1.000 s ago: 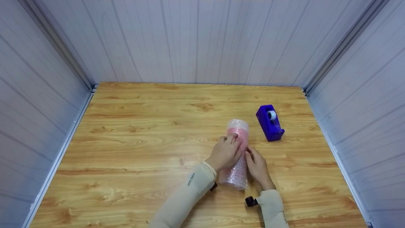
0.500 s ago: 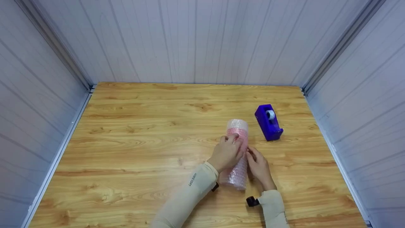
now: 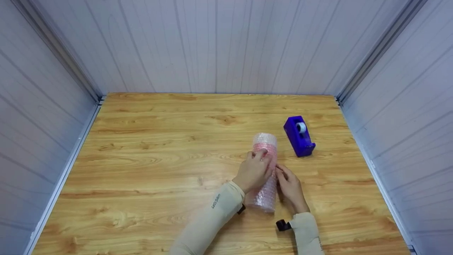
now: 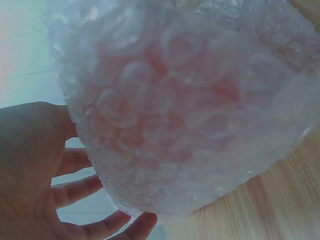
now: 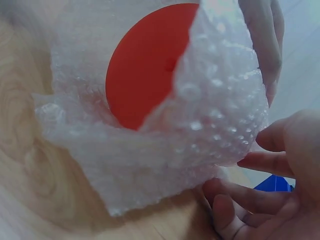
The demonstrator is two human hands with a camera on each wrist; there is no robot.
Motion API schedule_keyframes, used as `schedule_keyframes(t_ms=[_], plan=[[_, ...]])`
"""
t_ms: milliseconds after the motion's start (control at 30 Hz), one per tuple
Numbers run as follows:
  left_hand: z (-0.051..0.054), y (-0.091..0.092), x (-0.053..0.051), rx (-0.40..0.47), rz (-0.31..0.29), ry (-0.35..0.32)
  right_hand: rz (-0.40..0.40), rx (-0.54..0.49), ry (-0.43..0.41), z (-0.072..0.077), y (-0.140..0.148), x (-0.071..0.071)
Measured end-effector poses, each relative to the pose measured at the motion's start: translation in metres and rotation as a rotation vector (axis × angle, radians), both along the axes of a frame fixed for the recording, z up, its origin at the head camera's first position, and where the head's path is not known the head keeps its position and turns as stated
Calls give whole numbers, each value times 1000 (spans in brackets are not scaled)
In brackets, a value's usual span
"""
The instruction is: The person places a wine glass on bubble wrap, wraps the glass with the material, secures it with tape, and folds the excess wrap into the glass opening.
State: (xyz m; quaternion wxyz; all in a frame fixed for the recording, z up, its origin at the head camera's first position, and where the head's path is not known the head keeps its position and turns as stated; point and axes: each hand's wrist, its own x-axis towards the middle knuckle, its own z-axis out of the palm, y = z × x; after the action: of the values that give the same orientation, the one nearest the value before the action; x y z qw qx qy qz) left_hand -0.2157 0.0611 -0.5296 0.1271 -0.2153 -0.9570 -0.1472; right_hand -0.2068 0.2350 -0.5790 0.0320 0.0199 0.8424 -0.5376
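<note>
A roll of bubble wrap [image 3: 265, 198] lies lengthwise on the table, right of the middle. Through it shows a pinkish-red cylinder, and the right wrist view looks into one end at its flat red round end [image 5: 145, 65]. My left hand [image 3: 252, 171] grips the roll from above, fingers bent over its top. In the left wrist view those fingers [image 4: 80, 192] lie along the wrap's side. My right hand [image 3: 291, 186] is at the roll's right side, its fingers pinching the wrap low down near the table. Loose wrap corners [image 5: 112, 187] stick out at the open end.
A blue tape dispenser [image 3: 300, 140] with a roll of clear tape [image 3: 301, 127] stands behind and right of the wrapped roll. The wood-grain table [image 3: 148, 148] is enclosed by pale panels [image 3: 212, 46] at the back and both sides.
The head view has drifted slightly, so the dispenser appears a little further left. Both hands keep nearly the same place on the bubble wrap.
</note>
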Motion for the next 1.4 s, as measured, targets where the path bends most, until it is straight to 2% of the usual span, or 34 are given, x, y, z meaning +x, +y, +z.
schedule_keyframes(t_ms=[167, 367, 433, 600, 767, 933, 1100, 1233, 1400], plan=[[0, -3, 1, 16, 2, -15, 13, -20, 11, 0, -2, 1], [-2, -11, 2, 18, -7, -6, 13, -47, 66, 4, -5, 3], [-3, -15, 2, 35, -14, -13, 13, -56, 84, 17, -10, 8], [-5, -28, 2, 133, -22, -84, 34, -139, 112, 47, -22, 19], [-9, -42, 1, 220, -27, -162, 52, -188, 139, 48, -28, 20], [-13, -54, 2, 294, -29, -187, 78, -175, 163, 47, -32, 19], [-18, -66, 4, 385, -21, -217, 162, -254, 194, 28, -33, 12], [-22, -76, 6, 510, -18, -266, 217, -281, 232, 15, -36, 8], [-26, -86, 11, 673, 20, -351, 297, -313, 255, 15, -43, 9]])
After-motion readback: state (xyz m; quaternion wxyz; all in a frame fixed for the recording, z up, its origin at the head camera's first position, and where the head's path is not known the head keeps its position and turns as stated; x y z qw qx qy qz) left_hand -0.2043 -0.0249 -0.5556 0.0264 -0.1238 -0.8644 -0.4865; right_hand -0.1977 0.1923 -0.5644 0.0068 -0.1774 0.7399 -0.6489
